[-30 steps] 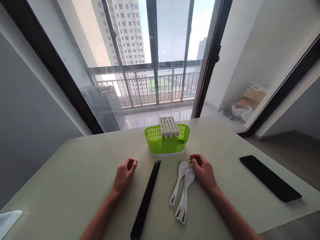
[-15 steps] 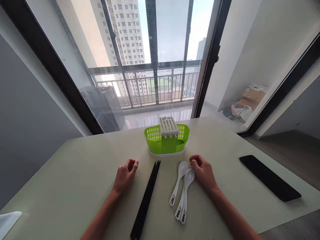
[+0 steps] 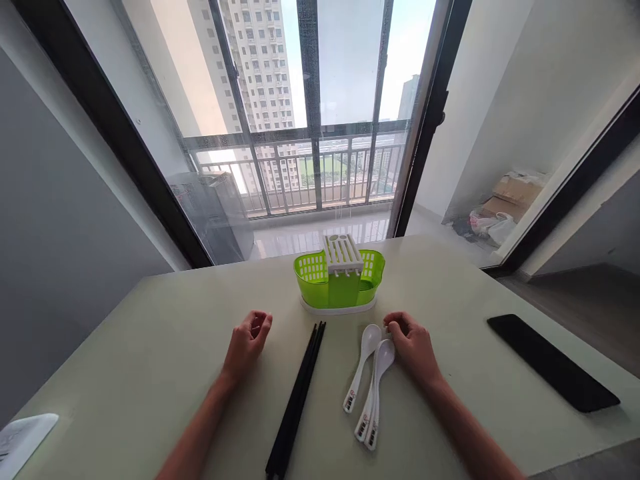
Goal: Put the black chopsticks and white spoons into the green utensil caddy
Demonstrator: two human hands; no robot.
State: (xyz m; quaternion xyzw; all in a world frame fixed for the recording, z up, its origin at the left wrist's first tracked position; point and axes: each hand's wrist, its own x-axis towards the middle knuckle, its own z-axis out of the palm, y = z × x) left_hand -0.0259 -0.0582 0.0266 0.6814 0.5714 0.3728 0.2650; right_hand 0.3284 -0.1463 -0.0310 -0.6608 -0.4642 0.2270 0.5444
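My left hand (image 3: 249,340) rests on the table with its fingers loosely curled and nothing visible in them. To its right lies a bundle of black chopsticks (image 3: 299,393), apart from the hand. My right hand (image 3: 409,340) is also on the table, its fingers curled beside the bowls of several white soup spoons (image 3: 371,339); I cannot make out anything held in it. The spoons partly overlap, with printed marks on their handle ends. Beyond both hands stands a green utensil basket (image 3: 344,291) with a white slotted top (image 3: 343,252) and white base.
A long black flat object (image 3: 553,362) lies on the table (image 3: 125,360) at the right. At the left edge, a white item (image 3: 31,437) is partly in view. Behind the table are glass sliding doors and a balcony, with cardboard boxes (image 3: 517,190) and bags at the right.
The whole view has shifted slightly, so things appear a little farther right and more of the white item shows. My hands stay almost in place; nothing was picked up.
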